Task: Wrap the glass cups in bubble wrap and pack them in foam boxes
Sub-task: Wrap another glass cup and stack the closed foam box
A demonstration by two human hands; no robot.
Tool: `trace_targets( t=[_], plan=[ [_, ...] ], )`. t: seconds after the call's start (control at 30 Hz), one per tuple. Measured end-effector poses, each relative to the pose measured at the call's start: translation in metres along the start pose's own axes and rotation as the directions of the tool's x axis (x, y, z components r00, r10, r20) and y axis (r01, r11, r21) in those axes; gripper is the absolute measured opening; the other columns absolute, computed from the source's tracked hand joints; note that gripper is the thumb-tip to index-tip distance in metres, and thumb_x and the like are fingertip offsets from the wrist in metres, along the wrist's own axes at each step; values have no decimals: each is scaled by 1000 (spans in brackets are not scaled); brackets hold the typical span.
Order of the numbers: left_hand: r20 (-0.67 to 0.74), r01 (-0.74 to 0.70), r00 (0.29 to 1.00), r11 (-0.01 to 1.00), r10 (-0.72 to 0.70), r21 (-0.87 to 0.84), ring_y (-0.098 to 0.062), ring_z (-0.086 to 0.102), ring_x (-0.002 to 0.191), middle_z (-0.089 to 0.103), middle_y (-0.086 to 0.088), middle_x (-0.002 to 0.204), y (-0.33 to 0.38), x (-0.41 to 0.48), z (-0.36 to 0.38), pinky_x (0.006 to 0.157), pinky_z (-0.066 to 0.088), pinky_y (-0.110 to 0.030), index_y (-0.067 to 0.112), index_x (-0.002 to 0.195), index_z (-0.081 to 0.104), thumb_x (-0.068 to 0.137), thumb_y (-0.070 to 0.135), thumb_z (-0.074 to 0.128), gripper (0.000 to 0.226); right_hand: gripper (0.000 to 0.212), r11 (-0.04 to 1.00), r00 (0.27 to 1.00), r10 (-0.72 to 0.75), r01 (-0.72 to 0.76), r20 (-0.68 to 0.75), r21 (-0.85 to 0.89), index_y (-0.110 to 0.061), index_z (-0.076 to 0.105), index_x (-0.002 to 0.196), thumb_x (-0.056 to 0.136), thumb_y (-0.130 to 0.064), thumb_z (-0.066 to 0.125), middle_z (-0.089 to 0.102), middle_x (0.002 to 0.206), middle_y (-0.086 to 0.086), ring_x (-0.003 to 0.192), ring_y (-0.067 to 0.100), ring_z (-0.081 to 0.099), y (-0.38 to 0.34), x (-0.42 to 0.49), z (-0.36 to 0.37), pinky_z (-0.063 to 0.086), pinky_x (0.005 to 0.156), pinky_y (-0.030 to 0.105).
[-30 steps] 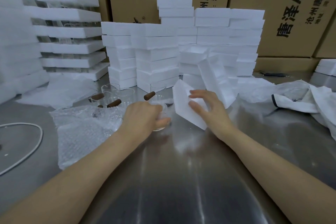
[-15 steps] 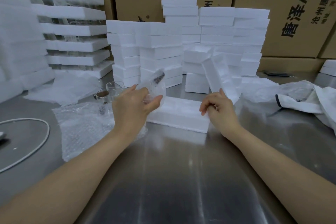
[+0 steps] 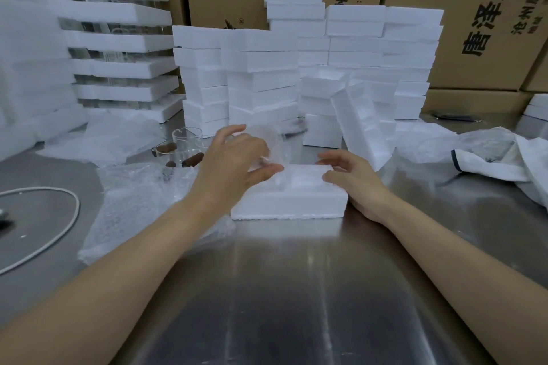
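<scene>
An open white foam box (image 3: 289, 206) lies flat on the steel table in front of me. My left hand (image 3: 234, 169) grips a bubble-wrapped glass cup (image 3: 274, 145) just above the box's left half. My right hand (image 3: 353, 179) rests on the box's right end, fingers curved over its rim. Several bare glass cups (image 3: 185, 147) with brown handles stand behind my left hand. A sheet of bubble wrap (image 3: 136, 201) lies on the table to the left.
Stacks of white foam boxes (image 3: 261, 80) rise behind the work spot, one box (image 3: 360, 123) leaning against them. Foam trays (image 3: 118, 44) with glassware are at far left. A white cable (image 3: 63, 225) loops at left. A white bag (image 3: 489, 157) lies at right. Cardboard cartons line the back.
The foam box was laid flat in front of me. My left hand lifted the wrapped cup off the table and carried it right, over the box. My right hand shifted to the box's right end.
</scene>
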State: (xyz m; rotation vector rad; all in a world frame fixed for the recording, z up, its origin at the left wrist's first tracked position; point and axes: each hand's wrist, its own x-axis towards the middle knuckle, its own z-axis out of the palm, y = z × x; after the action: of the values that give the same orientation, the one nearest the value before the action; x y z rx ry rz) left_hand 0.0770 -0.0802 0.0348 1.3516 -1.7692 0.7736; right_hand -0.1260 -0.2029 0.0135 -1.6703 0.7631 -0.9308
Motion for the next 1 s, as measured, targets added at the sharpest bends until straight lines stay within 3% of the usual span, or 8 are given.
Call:
trace_targets(
  t=[0.1,0.23,0.33,0.43,0.5,0.6,0.77,1.0],
  plan=[
    [365,26,931,998,-4,-55,-17,57,79,55,14,65,-6,4,-7,90,25,-6,18,71,55,82,41,68,28,34,998,999,2,-4,36,59,-13,64,107,84,12,58,67,112,5,85,12,62,-2,-2,3,53,81,29],
    [462,86,887,986,-11,-143,-5,38,59,41,10,58,-9,2,-12,62,37,-26,28,63,34,91,35,61,39,37,1000,1000,-2,2,16,14,-11,61,115,85,11,58,66,117,8,96,21,59,-2,-2,3,48,94,41],
    [537,167,842,974,-59,-155,-12,48,67,55,2,69,-10,2,-17,65,41,-32,31,72,42,93,33,57,26,35,1000,998,-6,5,-66,-12,-15,64,109,83,9,60,68,113,5,111,27,59,-3,0,6,48,100,44],
    [555,203,828,965,-80,-164,-19,54,68,60,-1,73,-5,1,-14,71,36,-12,28,81,46,92,31,47,12,29,999,993,11,-7,-120,37,-19,65,97,82,6,64,67,113,7,105,28,62,-1,1,7,51,95,43],
    [565,208,822,962,-74,-176,-15,44,59,51,-1,64,1,1,-11,61,31,-17,26,71,39,83,29,40,12,25,997,989,17,-7,-144,74,-16,66,97,82,3,66,65,114,9,98,25,64,3,0,7,51,91,38],
    [577,219,813,957,-73,-189,-16,40,64,46,-4,67,2,0,-7,60,34,-30,24,68,35,79,27,38,12,18,997,986,20,-6,-165,81,-14,68,93,82,0,68,66,105,8,92,23,64,4,1,8,50,88,34],
    [536,346,833,883,-134,-318,-13,42,70,48,-9,75,-3,-5,-7,61,31,-15,10,73,48,78,22,45,14,16,997,991,37,-26,-132,78,-5,71,98,83,0,70,69,103,13,93,23,64,1,3,4,50,93,37],
    [543,289,836,906,-81,-310,-15,42,74,46,-7,73,-2,-4,-3,64,32,-25,12,69,42,71,39,38,27,22,983,997,83,-81,-4,165,-13,70,106,84,-9,71,71,108,4,84,11,68,0,3,-2,53,73,21]
  ],
)
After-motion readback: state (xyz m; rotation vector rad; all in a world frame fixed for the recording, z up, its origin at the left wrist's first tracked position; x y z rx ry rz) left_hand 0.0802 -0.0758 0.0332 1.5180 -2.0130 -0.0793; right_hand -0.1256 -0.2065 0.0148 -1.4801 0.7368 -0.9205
